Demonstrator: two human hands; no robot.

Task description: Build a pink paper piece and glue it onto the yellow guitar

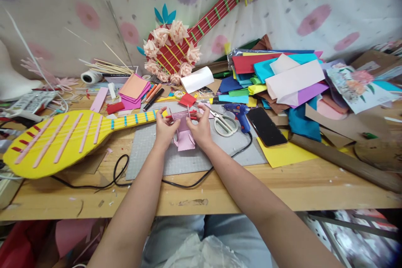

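Head cam, L hand [165, 129] + R hand [201, 130] pinching pink pc [186, 141], over mat [188, 164]

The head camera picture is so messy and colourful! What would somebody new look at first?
Probably the red model lute slanting at the back, its body ringed with pale pink paper flowers. Next might come the yellow model lute lying at the left. In the middle, the left hand and right hand hold a folded pink piece above the grey cutting mat.
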